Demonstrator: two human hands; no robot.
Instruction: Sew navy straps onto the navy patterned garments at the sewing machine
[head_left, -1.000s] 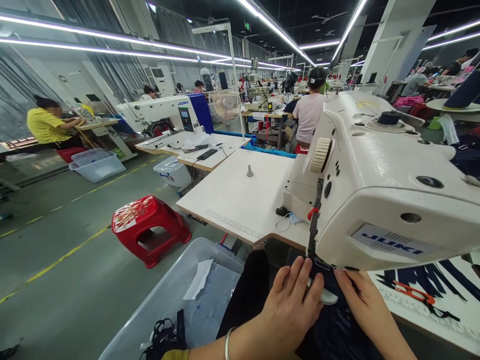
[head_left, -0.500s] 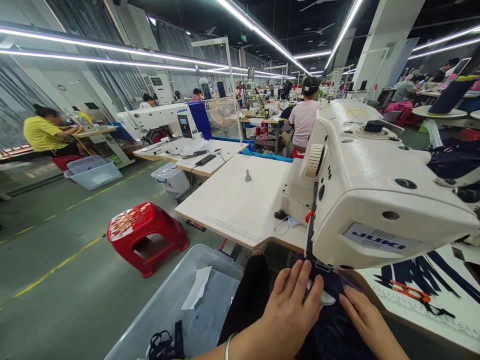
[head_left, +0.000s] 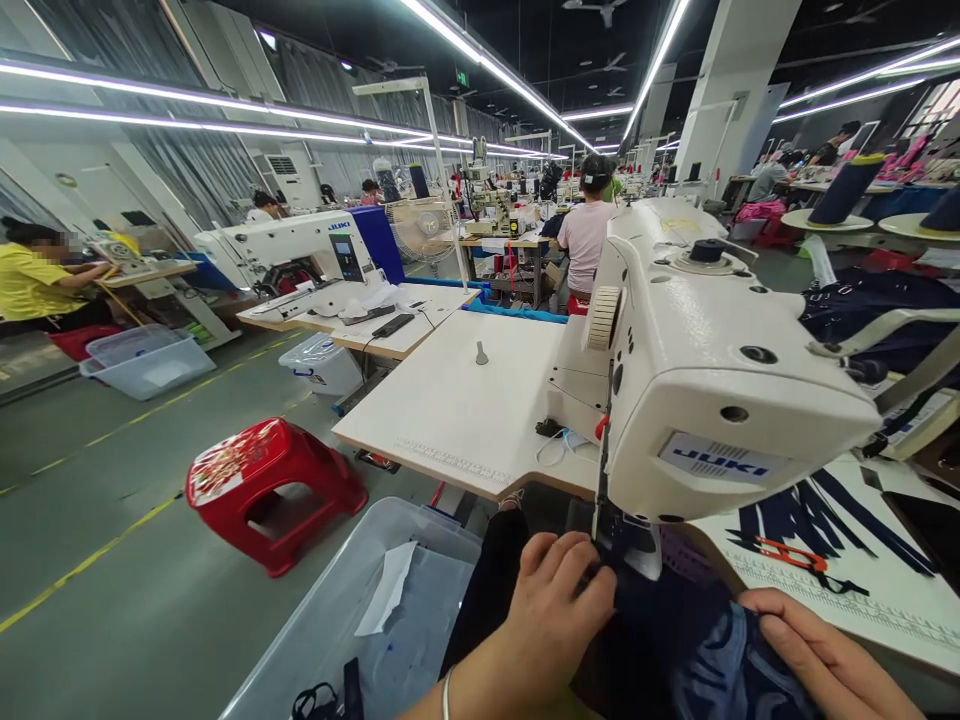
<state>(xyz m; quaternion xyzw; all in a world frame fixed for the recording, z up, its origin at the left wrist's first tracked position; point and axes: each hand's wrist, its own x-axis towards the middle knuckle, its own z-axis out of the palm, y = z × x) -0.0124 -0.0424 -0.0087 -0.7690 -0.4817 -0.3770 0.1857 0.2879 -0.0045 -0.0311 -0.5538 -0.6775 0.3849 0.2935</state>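
Note:
A piece of navy fabric point(head_left: 660, 640), shiny and patterned on its right part, hangs under the head of a white JUKI sewing machine point(head_left: 742, 370). My left hand point(head_left: 551, 605), with a bangle at the wrist, grips the fabric's edge just left of the needle area, fingers curled and the tips partly hidden. Holding the fabric's right edge between thumb and fingers, my right hand point(head_left: 821, 655) is stretched out to the lower right. Between my hands, close under the machine head, shows a pale metal piece point(head_left: 643, 553).
On the right table part lie orange-handled snips point(head_left: 791, 553) and dark fabric strips point(head_left: 847, 515). A clear plastic bin point(head_left: 300, 640) stands at my left, beside a red stool point(head_left: 281, 490). The white tabletop point(head_left: 427, 390) carries a small grey object point(head_left: 481, 352). Other people work farther off.
My right hand has moved right, drawing the fabric out and showing its patterned part. My left hand has gone from lying flat to curled fingers at the edge. The view has turned slightly right.

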